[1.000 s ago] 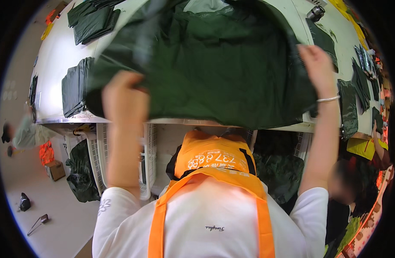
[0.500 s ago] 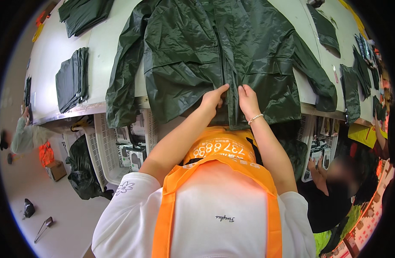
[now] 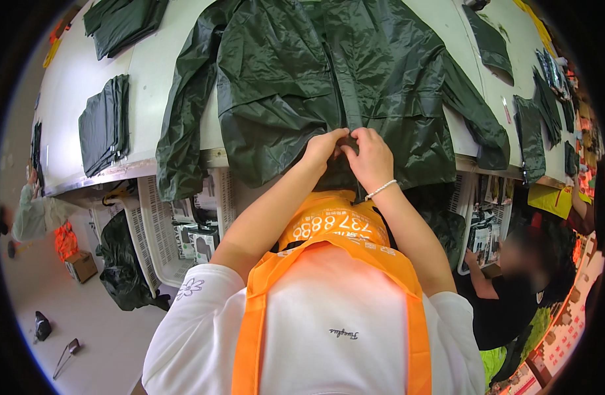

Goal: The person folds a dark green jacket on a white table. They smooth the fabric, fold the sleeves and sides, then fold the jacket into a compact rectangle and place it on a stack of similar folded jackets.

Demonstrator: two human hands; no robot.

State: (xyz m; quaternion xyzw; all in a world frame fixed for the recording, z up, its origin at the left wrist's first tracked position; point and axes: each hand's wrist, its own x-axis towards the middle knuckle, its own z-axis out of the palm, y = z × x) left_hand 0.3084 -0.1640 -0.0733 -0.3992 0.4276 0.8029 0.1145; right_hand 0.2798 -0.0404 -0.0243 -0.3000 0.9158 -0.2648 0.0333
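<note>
A dark green rain jacket (image 3: 276,72) lies spread on the white table, its sleeves out to both sides and its lower hem hanging over the near edge. At the lower end of the front opening my left hand (image 3: 325,148) pinches the left front edge. My right hand (image 3: 371,158), with a bracelet at its wrist, has its fingers closed on the right front edge. The fingertips of both hands almost meet. Whatever fastening lies between them is hidden by the fingers.
Folded dark green garments lie on the table (image 3: 144,99) in a left stack (image 3: 105,125) and at the right (image 3: 529,138). White plastic baskets (image 3: 161,237) with packaged goods stand beneath. Another person (image 3: 506,289) crouches at lower right; a cardboard box (image 3: 82,265) sits on the floor.
My right hand has moved left and turned inward, bringing the jacket's right front edge to my left hand. The person at lower right has shifted their arms.
</note>
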